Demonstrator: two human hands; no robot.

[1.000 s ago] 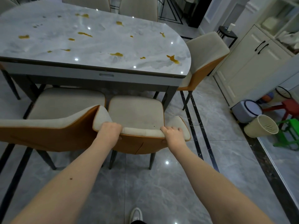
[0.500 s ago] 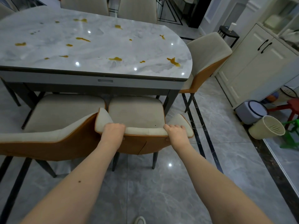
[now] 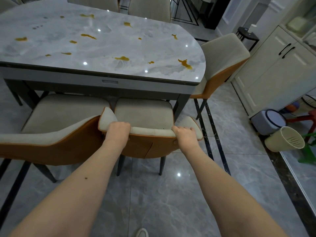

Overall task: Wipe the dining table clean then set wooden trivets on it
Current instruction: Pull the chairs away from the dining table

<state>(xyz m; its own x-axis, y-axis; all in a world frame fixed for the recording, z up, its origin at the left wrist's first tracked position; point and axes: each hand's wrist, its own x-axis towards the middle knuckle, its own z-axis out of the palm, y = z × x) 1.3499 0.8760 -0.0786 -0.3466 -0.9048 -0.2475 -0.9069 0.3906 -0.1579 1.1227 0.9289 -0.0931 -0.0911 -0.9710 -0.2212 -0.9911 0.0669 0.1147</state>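
left hand [image 3: 118, 130]: closed on chair [image 3: 145, 115] backrest top | right hand [image 3: 185, 135]: closed on same backrest, further right | dining table [image 3: 106, 48]: just beyond chair, spotted with yellow-brown stains [image 3: 121, 58]

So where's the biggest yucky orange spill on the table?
In the head view, the biggest orange spill sits on the dining table near its rounded right end, close to the front edge, beside the chair at that end.

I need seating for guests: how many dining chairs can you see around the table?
5: two on the near side, one at the right end, two on the far side. More may be hidden at left.
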